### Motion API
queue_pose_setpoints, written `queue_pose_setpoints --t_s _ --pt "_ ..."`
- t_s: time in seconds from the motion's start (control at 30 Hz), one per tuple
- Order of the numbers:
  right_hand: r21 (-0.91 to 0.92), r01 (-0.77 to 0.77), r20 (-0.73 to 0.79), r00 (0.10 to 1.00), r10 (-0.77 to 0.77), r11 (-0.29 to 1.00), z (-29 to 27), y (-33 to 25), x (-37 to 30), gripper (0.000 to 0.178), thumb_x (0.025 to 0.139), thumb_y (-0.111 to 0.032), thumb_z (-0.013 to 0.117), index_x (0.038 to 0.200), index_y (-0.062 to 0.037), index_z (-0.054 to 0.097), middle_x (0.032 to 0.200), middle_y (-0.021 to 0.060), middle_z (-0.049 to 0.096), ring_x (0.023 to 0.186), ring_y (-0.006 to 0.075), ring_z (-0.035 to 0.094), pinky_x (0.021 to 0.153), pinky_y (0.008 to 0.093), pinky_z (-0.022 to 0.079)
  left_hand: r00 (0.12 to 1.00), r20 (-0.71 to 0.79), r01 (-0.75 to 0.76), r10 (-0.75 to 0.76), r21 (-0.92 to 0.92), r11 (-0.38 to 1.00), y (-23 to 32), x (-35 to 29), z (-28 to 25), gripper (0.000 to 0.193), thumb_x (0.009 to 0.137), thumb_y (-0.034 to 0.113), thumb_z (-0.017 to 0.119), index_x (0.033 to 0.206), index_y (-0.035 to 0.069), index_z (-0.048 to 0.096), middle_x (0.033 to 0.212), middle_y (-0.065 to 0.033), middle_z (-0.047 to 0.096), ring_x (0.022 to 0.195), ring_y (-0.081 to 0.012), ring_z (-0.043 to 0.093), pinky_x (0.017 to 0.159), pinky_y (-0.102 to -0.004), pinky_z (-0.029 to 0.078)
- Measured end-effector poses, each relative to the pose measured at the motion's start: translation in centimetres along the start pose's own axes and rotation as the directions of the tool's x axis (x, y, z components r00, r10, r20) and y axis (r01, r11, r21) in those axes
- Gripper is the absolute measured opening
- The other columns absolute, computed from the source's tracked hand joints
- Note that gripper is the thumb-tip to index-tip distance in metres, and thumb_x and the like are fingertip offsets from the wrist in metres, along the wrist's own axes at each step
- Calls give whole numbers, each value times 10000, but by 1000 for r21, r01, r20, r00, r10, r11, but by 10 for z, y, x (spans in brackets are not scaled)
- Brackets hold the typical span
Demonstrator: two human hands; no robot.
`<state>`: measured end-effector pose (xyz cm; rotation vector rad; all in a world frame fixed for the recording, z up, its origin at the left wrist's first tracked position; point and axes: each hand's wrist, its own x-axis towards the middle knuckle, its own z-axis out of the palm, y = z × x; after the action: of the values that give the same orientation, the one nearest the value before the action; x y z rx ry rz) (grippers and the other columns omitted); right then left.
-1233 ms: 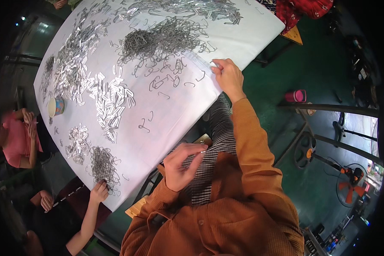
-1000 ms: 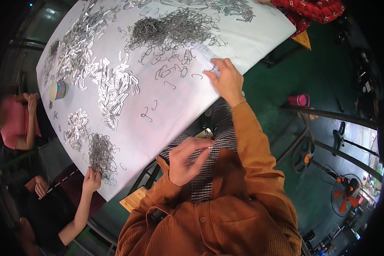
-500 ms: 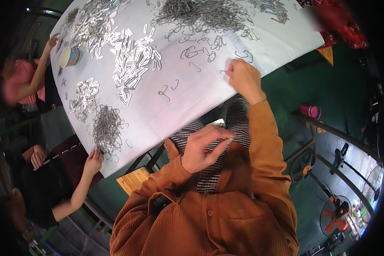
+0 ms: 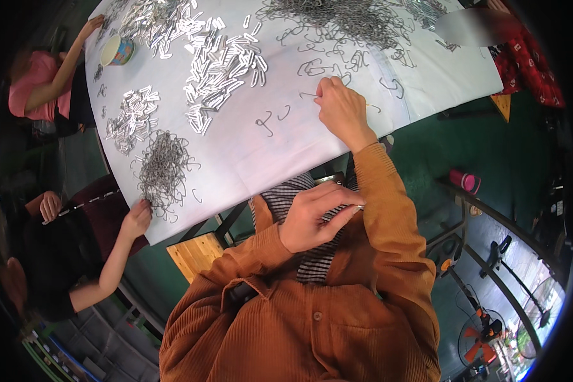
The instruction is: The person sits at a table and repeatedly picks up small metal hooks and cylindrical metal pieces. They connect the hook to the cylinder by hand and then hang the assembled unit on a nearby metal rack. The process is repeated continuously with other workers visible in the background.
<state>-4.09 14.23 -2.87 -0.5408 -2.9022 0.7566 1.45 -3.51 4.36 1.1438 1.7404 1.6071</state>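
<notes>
My left hand (image 4: 319,218) is in front of my body, over my lap, with thumb and fingers pinching a small shiny white strip (image 4: 360,207). Most of that strip is hidden by the fingertips. Out over the white table, my right hand (image 4: 344,113) has its fingers closed on a thin bent wire hook (image 4: 308,95), whose end sticks out to the left. Loose hooks (image 4: 272,122) lie left of it, and another hook (image 4: 391,87) lies to its right. Beyond spreads a big heap of grey wire hooks (image 4: 344,22).
White strips (image 4: 219,70) lie in a large pile left of centre, with a smaller strip pile (image 4: 134,118) and hook pile (image 4: 162,169) nearer the left corner. A paper cup (image 4: 117,51) stands there. Co-workers' hands (image 4: 137,219) reach the table's left side. A wooden stool (image 4: 194,254) is below.
My right hand has moved left across the table, and a hook shows on the cloth to its right. My left hand keeps its pinch. The whole view has shifted slightly.
</notes>
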Motion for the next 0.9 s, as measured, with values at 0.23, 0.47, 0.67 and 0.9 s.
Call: queue_pose_setpoints --t_s 0.23,0.47,0.67,0.9 --pt "-41 45 118 992 -39 998 -13 -17 -4 101 788 -98 676 846 -33 626 898 120 629 802 329 643 687 427 500 999 -51 -5 5 -11 1000 -4 -8 -4 160 809 -39 667 961 5 681 927 -110 695 832 -247 673 731 -305 535" --pt "241 178 21 982 -189 954 30 -57 -23 182 775 -221 734 725 -66 655 750 59 625 689 284 615 608 395 468 998 -68 13 -13 1 1000 1 -19 -11 152 811 -13 683 961 17 686 910 -100 693 806 -224 670 705 -304 533" --pt "129 203 31 978 -208 971 52 -70 -26 123 834 -187 680 849 -83 617 827 68 605 689 311 619 604 418 481 996 -92 17 -20 -40 999 0 -26 -12 156 817 -5 680 970 17 688 904 -97 692 798 -218 669 691 -295 529" --pt "210 413 54 900 -433 886 49 -67 -41 95 861 -170 647 880 -93 594 862 64 576 713 299 615 604 412 485 997 -76 -8 5 -42 999 -1 -25 -12 154 820 -1 676 970 31 689 894 -89 686 793 -217 665 690 -295 526"
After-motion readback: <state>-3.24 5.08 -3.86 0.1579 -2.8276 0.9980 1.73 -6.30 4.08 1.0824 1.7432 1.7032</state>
